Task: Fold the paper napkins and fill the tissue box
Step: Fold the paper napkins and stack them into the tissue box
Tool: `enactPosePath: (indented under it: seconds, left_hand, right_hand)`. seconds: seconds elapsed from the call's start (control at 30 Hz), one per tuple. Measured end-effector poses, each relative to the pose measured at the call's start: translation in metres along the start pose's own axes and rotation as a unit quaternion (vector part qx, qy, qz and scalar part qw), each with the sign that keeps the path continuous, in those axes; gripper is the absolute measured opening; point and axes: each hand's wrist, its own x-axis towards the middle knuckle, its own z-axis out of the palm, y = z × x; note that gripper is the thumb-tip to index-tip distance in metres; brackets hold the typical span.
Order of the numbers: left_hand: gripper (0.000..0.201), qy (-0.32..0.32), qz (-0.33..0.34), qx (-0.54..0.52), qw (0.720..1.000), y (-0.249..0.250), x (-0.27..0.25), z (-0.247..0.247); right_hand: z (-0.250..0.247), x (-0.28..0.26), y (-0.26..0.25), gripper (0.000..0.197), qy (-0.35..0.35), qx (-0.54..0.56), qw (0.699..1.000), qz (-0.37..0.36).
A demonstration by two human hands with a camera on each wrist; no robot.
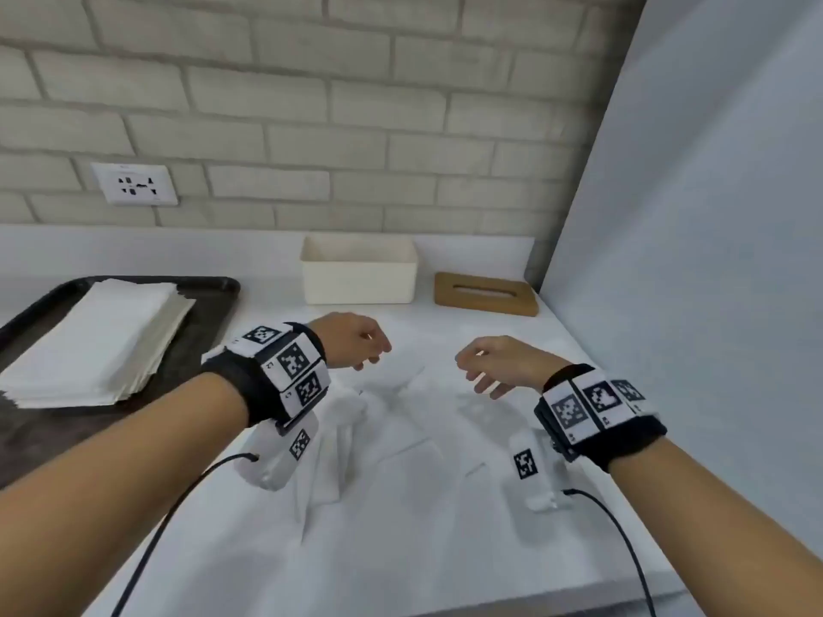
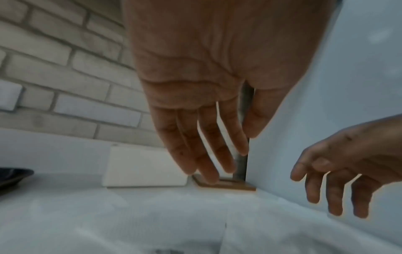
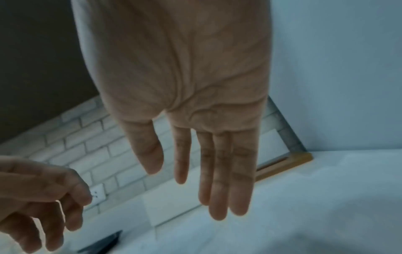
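Both the left hand (image 1: 352,340) and right hand (image 1: 494,360) hover with loose, empty fingers above the rumpled napkin (image 1: 401,420); a careless pinch could tear it or crease it crooked.

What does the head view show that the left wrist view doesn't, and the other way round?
Only the head view shows the napkin stack on the dark tray, the wall socket and the loose napkin under the hands. Only the left wrist view shows the left hand from the palm side, fingers relaxed. Both show the white box, the wooden lid and the right hand.
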Motion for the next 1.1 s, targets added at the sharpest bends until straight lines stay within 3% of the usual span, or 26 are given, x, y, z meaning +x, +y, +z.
enactPosePath:
  seconds: [0.13, 0.3, 0.4, 0.5, 0.57, 0.7, 0.83, 0.97, 1.03, 1.1]
  left_hand:
    - [0.031, -0.039, -0.045, 0.100, 0.993, -0.003, 0.033, 0.022]
    - [0.043, -0.007, -0.165, 0.140, 0.976, -0.023, 0.084, 0.021]
    - [0.059, -0.005, -0.234, 0.158, 0.959, -0.037, 0.107, 0.020]
    - [0.072, 0.000, -0.257, 0.122, 0.959, -0.046, 0.122, 0.031]
    - [0.082, 0.010, -0.268, 0.100, 0.958, -0.049, 0.126, 0.041]
    - [0.088, 0.026, -0.277, 0.090, 0.956, -0.057, 0.135, 0.041]
    - [0.058, -0.015, -0.254, 0.092, 0.963, -0.056, 0.144, 0.041]
    - [0.026, -0.051, -0.205, 0.104, 0.972, -0.047, 0.149, 0.046]
    - [0.031, -0.061, -0.172, 0.104, 0.978, -0.042, 0.152, 0.039]
    - [0.042, -0.030, -0.160, 0.064, 0.985, -0.046, 0.151, 0.024]
  right_hand:
    - [-0.002, 0.018, 0.035, 0.034, 0.014, -0.044, 0.997, 0.069]
    - [-0.027, 0.047, 0.056, 0.036, -0.001, -0.058, 0.996, 0.073]
    - [-0.037, 0.067, 0.050, 0.022, -0.025, 0.045, 0.997, 0.054]
    - [-0.036, 0.088, 0.039, 0.011, -0.062, 0.171, 0.983, 0.028]
    - [-0.029, 0.100, 0.032, 0.008, -0.100, 0.196, 0.975, 0.037]
    - [-0.009, 0.124, 0.021, 0.016, -0.141, 0.174, 0.971, 0.087]
    - [0.000, 0.140, 0.012, 0.039, -0.115, 0.149, 0.975, 0.117]
    - [0.006, 0.147, 0.006, 0.041, -0.096, 0.140, 0.978, 0.122]
    - [0.006, 0.146, 0.004, 0.040, -0.094, 0.160, 0.974, 0.130]
    - [0.004, 0.144, 0.002, 0.034, -0.092, 0.158, 0.975, 0.123]
